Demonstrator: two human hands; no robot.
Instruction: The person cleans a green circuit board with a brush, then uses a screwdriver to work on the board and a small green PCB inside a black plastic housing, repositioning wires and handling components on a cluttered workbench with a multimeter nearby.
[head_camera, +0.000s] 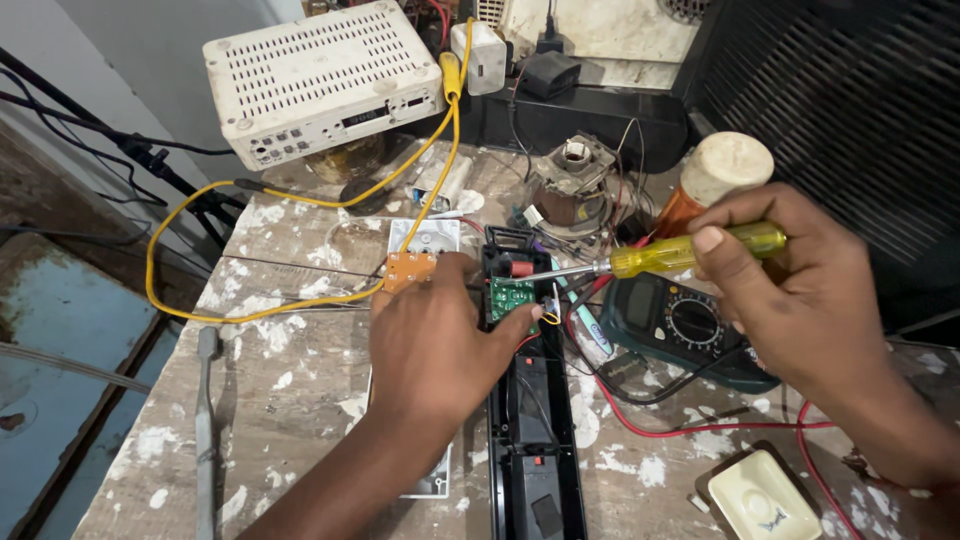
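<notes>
Carefully, left hand (430, 335) pins the green board (511, 298) while right hand (790, 280), gripping the screwdriver (650, 258), keeps its tip square.

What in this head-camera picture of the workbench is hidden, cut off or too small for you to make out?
- Head view: the left hand hides part of the white plastic plate beneath it.
- The long black plastic casing is cut off by the bottom edge.
- The yellow-handled screwdriver: its tip at the small green circuit board is too small to see; the right hand covers its handle end.
- The dark green multimeter: dial markings too small.
</notes>
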